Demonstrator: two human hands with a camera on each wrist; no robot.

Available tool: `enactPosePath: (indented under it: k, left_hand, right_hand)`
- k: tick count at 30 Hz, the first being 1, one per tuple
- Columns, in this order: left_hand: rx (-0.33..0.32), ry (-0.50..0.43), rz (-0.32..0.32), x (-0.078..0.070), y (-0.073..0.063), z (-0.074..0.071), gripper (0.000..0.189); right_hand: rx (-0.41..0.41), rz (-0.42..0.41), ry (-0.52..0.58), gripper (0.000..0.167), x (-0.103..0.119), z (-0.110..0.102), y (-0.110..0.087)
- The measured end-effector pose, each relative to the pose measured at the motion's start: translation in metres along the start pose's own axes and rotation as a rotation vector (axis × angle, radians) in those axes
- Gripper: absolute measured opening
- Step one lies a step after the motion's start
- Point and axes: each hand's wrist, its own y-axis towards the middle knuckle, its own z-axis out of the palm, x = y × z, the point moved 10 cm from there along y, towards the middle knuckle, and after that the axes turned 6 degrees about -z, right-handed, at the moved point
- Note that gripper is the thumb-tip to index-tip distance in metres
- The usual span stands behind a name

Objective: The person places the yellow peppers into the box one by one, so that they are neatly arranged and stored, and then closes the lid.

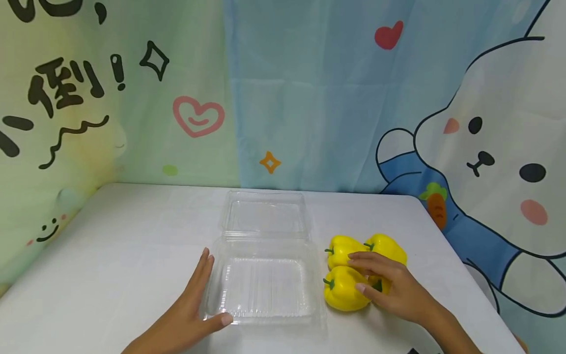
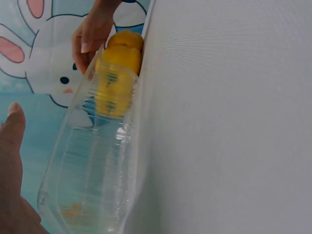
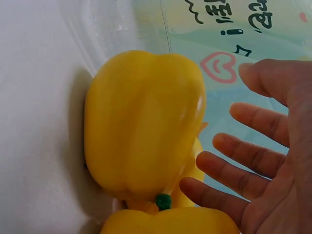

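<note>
A clear plastic clamshell box lies with its lid folded back, away from me. My left hand is at the box's left side, fingers straight and thumb spread by the front corner. A gap shows between that hand and the box wall in the left wrist view. To the box's right sit several yellow bell peppers with green stems. My right hand hovers over them, fingers extended. The right wrist view has its fingers apart from the nearest pepper; nothing is held.
A white table carries everything. Behind it hangs a printed cloth backdrop, which also runs along the right side. A small dark object shows at the bottom edge of the head view.
</note>
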Motion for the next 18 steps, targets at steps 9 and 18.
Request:
enactPosePath:
  k: [9,18]
  left_hand:
    - [-0.002,0.028,0.004,0.004,0.001,0.011,0.117]
    - [-0.023,0.006,-0.080,0.007,0.008,0.010,0.125]
  right_hand:
    - [0.065,-0.027,-0.041,0.036,0.005,0.012,-0.001]
    - [0.208,0.049,-0.040,0.053,0.003,0.023,0.001]
